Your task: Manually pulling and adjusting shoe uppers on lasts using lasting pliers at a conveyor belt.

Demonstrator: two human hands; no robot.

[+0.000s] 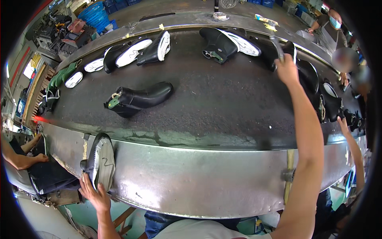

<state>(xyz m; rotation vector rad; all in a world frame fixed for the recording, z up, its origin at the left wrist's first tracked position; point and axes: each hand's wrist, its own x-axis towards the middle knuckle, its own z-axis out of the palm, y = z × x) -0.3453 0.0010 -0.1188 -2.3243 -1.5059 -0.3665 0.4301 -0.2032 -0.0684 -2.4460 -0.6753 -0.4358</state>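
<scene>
At the left of the metal ledge, a dark boot [106, 161] lies on its side with its pale sole facing right. My left hand [95, 195] is at its lower end, thumb by the sole and fingers along the dark upper, holding it. My right arm reaches out over the conveyor belt. There my right hand [287, 71] is closed round a grey metal hammer-like tool [276, 44], held up near the black boots at the far right. The tool's exact shape is hard to make out.
On the dark belt [223, 99] lie a black boot [147, 97] with a green lining, several white-soled boots [133, 51] and another black boot [219, 44]. Green shoes [65, 73] stand at the left. A masked person [332, 30] is across the belt; other people's hands show at both sides.
</scene>
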